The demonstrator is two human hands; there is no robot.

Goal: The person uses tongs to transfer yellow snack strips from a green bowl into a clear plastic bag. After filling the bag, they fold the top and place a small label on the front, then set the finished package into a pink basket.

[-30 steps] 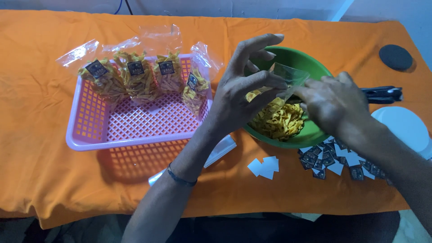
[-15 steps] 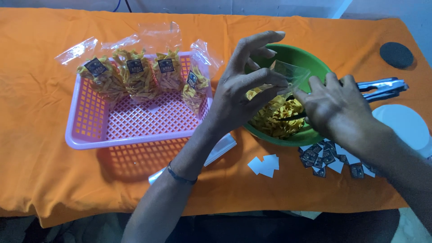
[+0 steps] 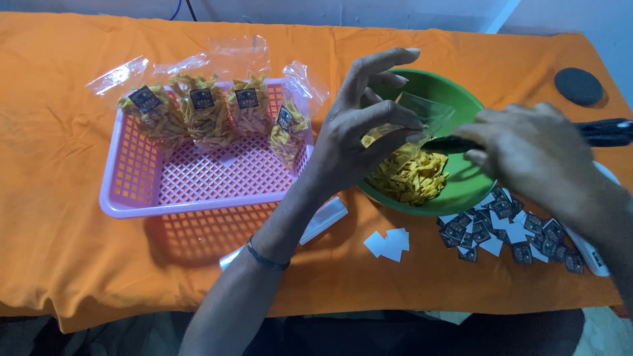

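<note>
Right hand point(image 3: 537, 148) has gripped black tongs point(image 3: 455, 143); left fingers point(image 3: 389, 118) pinch clear bag point(image 3: 422, 112)

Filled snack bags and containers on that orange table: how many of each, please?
Filled snack bags in the pink basket: 4
Pink baskets: 1
Green bowls: 1
Clear bag held open by the left hand, near the right hand: 1
Total: 7

A small home snack-packing station is suggested: an orange-clothed tabletop point(image 3: 79, 264), filled clear snack bags point(image 3: 204, 112) in a pink plastic basket point(image 3: 132, 198) at nine o'clock, small label cards point(image 3: 508, 231) at four o'clock.
</note>
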